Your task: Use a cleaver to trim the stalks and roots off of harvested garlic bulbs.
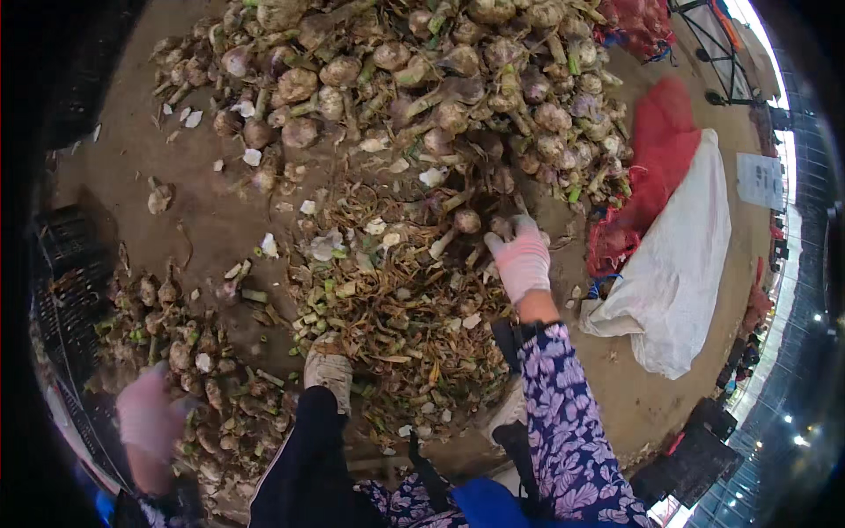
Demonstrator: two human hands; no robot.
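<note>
My right hand (525, 261), in a pale pink-and-white glove, reaches to the front edge of a large heap of garlic (455, 86) with stems. A garlic bulb (503, 228) lies between its thumb and fingers; whether the grip is closed is unclear. Beside it another stemmed bulb (467, 222) rests on the scraps. My left hand (150, 416), gloved alike and blurred by motion, is over a smaller pile of garlic bulbs (211, 389) at the lower left. Its fingers are too smeared to show what they hold. Dry leaves and cut stem pieces (409, 323) cover the ground between my feet.
A black plastic crate (69, 264) stands at the left. On the right lie a red mesh sack (660, 145) and a white woven sack (680, 264). My shoe (328, 373) borders the scraps. A metal-framed cart (716, 49) and another red sack (637, 30) are farther off.
</note>
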